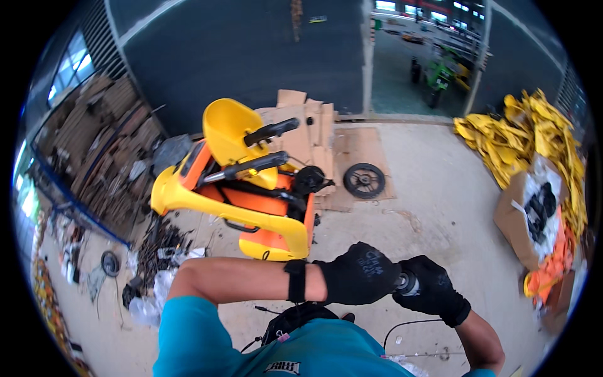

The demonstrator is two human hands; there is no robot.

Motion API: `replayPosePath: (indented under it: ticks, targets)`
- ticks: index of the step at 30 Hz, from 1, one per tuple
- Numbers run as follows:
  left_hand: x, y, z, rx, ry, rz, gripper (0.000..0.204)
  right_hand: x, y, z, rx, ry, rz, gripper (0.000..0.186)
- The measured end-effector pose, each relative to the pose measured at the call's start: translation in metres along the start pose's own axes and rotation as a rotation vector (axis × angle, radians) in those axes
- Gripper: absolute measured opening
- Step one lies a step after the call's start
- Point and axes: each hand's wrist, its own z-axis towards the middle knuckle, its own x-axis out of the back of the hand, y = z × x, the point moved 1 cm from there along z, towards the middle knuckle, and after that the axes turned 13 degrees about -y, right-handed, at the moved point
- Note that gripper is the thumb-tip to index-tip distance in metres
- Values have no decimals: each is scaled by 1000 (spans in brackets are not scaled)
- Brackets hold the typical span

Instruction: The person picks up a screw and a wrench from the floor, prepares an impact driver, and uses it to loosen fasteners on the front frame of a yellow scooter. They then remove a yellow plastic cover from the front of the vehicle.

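Observation:
Both my hands wear black gloves and meet in front of my body. Between them shows a round black-and-grey part [408, 283], perhaps a tool's chuck; most of it is hidden by the gloves. My right hand [434, 290] is wrapped round its right side. Fingers curled, my left hand [363, 275] closes on its left side. Just ahead and to the left lies a yellow-and-orange scooter-like body [270, 220] with black fork legs [254, 167] sticking out. A yellow panel [231, 125] rests on top of it.
Flat cardboard [301, 135] lies behind the body, with a black spoked wheel [364, 181] beside it. Yellow panels [496, 147] and a carton [512, 217] are heaped at right. Scrap and a rack [94, 210] stand at left. A doorway [427, 75] opens in the dark wall.

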Motion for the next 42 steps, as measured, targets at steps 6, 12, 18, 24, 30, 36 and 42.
replayPosePath:
  ticks: [6,12,18,24,30,36,42]
  targets:
    - [-4,-4,-13,0,51,71,21,4,7,10,-1,-127,35,52]
    - [14,-11,-25,199,-112,-137,29,16,4,9,146,-37,0,57]
    - [-2,-16,-34,192,-47,-21,38,19,9,12,106,-65,-77,60]
    - [-6,-11,-12,164,-75,69,36,19,12,10,112,-46,-98,56]
    - [-14,-12,-7,129,-142,180,25,19,8,12,57,-144,-91,54]
    - [-21,-9,-4,96,-168,291,18,20,8,6,74,-136,-121,58]
    - [-18,-9,-7,46,-92,157,19,27,-2,7,69,-143,-149,57]
